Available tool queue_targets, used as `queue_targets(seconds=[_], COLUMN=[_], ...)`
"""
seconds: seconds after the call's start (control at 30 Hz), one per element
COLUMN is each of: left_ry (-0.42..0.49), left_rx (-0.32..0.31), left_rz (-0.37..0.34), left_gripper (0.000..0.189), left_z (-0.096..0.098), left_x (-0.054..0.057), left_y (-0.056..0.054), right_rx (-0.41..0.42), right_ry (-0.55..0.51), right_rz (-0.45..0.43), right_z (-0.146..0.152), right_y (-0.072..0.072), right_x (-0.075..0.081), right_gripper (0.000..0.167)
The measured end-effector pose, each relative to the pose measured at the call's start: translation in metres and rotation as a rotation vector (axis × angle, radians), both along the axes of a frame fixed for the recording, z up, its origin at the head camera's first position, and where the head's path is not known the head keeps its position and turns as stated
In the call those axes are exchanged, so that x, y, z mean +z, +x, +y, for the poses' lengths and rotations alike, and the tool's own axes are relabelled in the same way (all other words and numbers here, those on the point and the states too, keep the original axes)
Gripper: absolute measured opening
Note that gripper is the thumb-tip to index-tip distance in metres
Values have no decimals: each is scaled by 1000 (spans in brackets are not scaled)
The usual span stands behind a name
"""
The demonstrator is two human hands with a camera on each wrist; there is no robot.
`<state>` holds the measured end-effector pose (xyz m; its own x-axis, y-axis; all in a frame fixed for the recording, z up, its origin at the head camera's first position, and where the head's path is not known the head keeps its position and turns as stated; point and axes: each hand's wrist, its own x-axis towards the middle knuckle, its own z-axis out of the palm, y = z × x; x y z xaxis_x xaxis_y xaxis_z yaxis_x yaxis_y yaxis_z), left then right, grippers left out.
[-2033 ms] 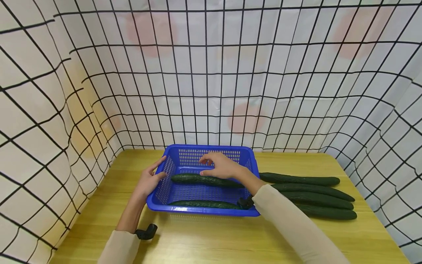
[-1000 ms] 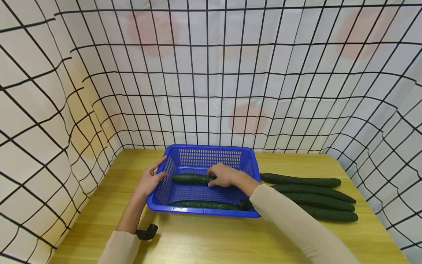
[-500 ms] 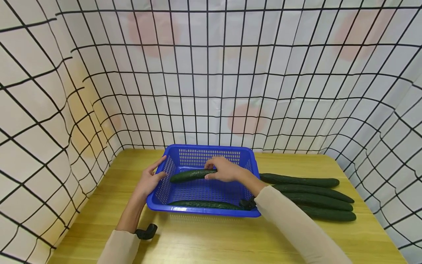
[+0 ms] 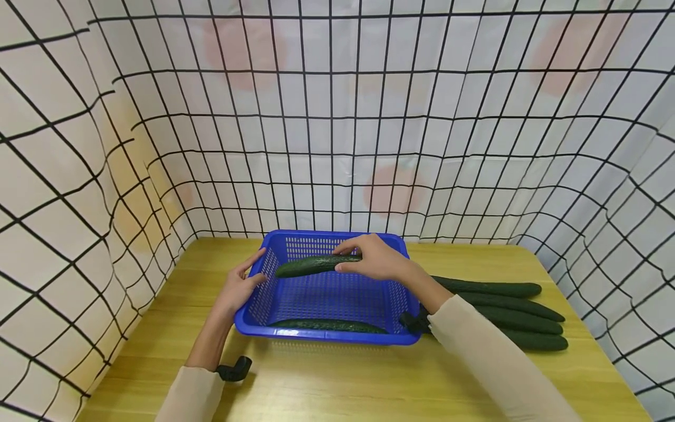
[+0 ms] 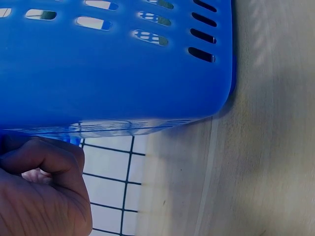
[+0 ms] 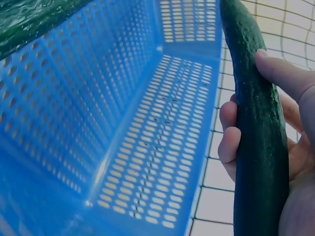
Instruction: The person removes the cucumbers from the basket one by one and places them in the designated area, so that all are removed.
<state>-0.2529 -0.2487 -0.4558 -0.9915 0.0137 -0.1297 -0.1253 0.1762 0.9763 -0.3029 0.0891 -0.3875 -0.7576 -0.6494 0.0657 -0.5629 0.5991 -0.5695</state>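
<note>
My right hand (image 4: 371, 257) holds a dark green cucumber (image 4: 308, 266) above the floor of the blue plastic basket (image 4: 337, 339). In the right wrist view, thumb and fingers wrap round this cucumber (image 6: 258, 123), whose near end runs out of the frame. A second cucumber (image 4: 327, 324) lies inside along the basket's front wall. At the left end, my left hand (image 4: 238, 290) grips the basket's rim, its thumb over the inner side. The left wrist view has the left hand (image 5: 47, 189) with curled fingers against the basket wall (image 5: 113, 83); its fingertips are partly hidden.
Several more cucumbers (image 4: 519, 319) lie side by side on the wooden table (image 4: 337, 384), right of the basket, partly behind the right forearm. A white sheet with black grid lines (image 4: 343, 135) stands behind and at both sides.
My right hand came down on the rear cucumber in the basket, took hold of it and lifted it off the floor. The left hand stays on the rim.
</note>
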Motion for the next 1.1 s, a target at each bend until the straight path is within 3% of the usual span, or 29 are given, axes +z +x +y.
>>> queue_targets(seconds=[0.13, 0.3, 0.67, 1.1], left_ry=[-3, -14, -37, -26], left_rx=[1, 4, -7, -17], left_rz=[5, 10, 13, -15], left_gripper=[70, 69, 69, 71], left_z=[0, -2, -3, -2], left_x=[0, -1, 0, -2], left_y=[-1, -2, -6, -1], right_rx=[-6, -24, -127, -212], right_ry=[-8, -4, -62, -73], right_rz=[6, 19, 67, 107], right_z=[16, 41, 101, 157], right_y=[5, 12, 30, 55], right_x=[10, 12, -1, -12], right_gripper=[41, 42, 44, 46])
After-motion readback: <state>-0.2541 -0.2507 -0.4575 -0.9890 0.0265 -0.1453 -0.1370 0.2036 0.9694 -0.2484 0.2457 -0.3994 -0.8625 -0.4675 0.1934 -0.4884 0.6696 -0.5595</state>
